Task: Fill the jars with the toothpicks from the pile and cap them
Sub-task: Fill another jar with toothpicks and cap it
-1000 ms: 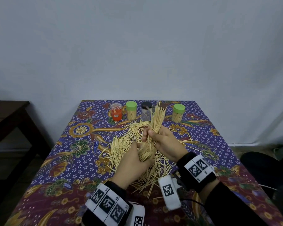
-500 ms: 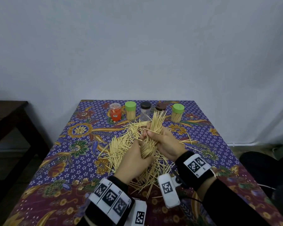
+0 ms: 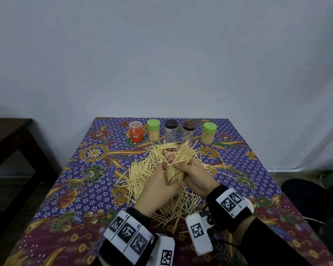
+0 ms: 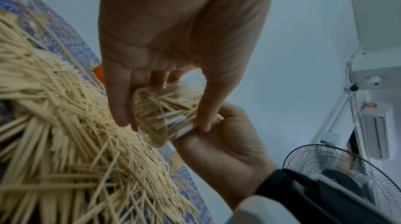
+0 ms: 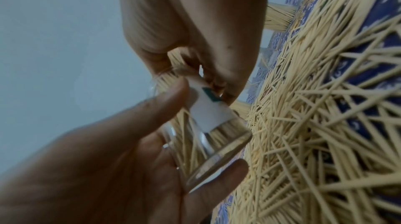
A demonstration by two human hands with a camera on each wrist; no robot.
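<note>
My left hand [image 3: 158, 187] grips a clear jar [image 4: 152, 116] with a white label, tilted over the table and partly full of toothpicks. My right hand [image 3: 196, 177] holds a thick toothpick bundle [image 3: 183, 156] at the jar's mouth, and the bundle fans up and away from me. In the right wrist view my right hand [image 5: 206, 76] pinches the sticks just above the jar [image 5: 206, 138], whose base sits in my left hand's fingers [image 5: 219, 171]. The loose toothpick pile [image 3: 140, 173] spreads under and around both hands.
Five jars line the far edge of the patterned tablecloth [image 3: 85, 189]: a red jar [image 3: 135, 132], two green-capped jars of toothpicks [image 3: 153, 130] [image 3: 209, 133], and two dark-capped, nearly bare jars [image 3: 171, 131] [image 3: 187, 132]. A dark side table [image 3: 8, 135] stands to the left.
The toothpick bundle now stands lower than a second ago, when its tips covered the back jars. Both hands stay in nearly the same place over the pile.
</note>
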